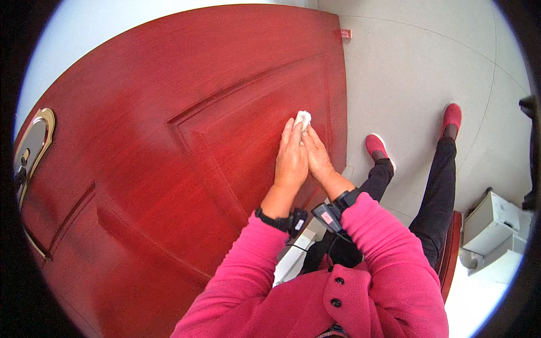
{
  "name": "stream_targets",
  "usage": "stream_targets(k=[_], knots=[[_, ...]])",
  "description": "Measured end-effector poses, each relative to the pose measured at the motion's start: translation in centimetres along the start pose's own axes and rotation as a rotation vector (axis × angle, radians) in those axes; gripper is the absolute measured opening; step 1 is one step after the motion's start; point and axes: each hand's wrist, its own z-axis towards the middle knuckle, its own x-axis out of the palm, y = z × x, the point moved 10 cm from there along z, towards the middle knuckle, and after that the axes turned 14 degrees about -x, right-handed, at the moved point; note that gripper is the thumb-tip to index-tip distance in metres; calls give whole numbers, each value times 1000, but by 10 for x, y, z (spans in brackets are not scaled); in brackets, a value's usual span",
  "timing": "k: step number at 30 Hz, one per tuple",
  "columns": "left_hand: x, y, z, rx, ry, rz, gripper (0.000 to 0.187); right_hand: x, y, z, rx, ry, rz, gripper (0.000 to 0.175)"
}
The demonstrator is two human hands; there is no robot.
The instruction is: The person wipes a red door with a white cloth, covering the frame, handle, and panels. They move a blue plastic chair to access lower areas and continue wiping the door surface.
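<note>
My left hand [291,162] and my right hand [318,157] are side by side in front of a red wooden door [236,160]. Between their fingertips they hold a small white cloth [303,118], folded or wadded; only its end shows past the fingers. Whether the cloth touches the door's recessed panel cannot be told. Both wrists carry black straps with small black devices. On the door's far left is a gold-and-silver lock plate [38,139], its lower part cut off by the rim of the view.
A pale tiled floor [405,76] lies to the right, with my red shoes on it. A small pink object [346,34] is by the door's far corner. White boxy furniture [492,224] stands at the right, near a red wooden edge [452,253].
</note>
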Motion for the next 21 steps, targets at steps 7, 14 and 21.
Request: stream_targets(k=[7, 14, 21], knots=[[16, -28, -16, 121, 128, 153, 52, 30, 22, -3, -356, 223, 13, 53], [30, -23, -12, 89, 112, 481, 56, -5, 80, -41, -298, 465, -504, 52], [52, -2, -11, 361, 247, 1251, 64, -135, 80, -130, 144, 265, -520, 41]])
